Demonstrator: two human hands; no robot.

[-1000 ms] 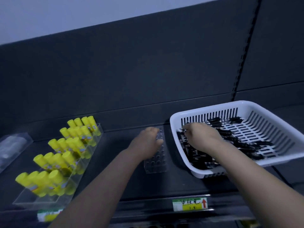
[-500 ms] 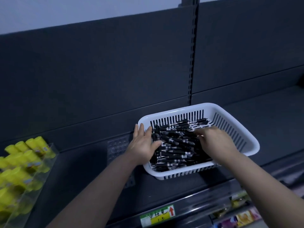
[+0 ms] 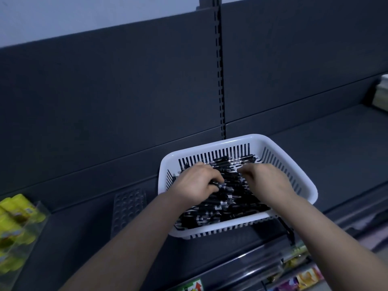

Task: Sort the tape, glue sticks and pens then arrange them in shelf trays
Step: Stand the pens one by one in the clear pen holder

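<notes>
Black pens [image 3: 226, 204] lie heaped in the white basket [image 3: 306, 190]. The left hand [image 3: 197, 182] curls round a few. The right hand [image 3: 265, 179] digs in beside it, and I can't tell whether it grasps any. Left of the basket lies a clear holed tray [image 3: 128, 206], with yellow glue sticks [image 3: 16, 208] farther left.

Dark shelving bay. A slotted upright [image 3: 219, 80] runs vertically through the centre and serves as reference. Left of it and right of it, dark back panels [image 3: 105, 101] meet at the upright; above them, a pale wall [image 3: 84, 13]. At the foot of the upright, a white slatted basket [image 3: 255, 137] stands on the dark shelf deck [image 3: 336, 133], which extends to the right. Below the upright, at the bottom edge, a green-and-yellow price label [image 3: 194, 286] bears a red arrow. Lower right of the upright, coloured packets [image 3: 302, 276] lie on a lower level, blurred. Far right, a pale object [image 3: 383, 91] is cut off by the edge.
</notes>
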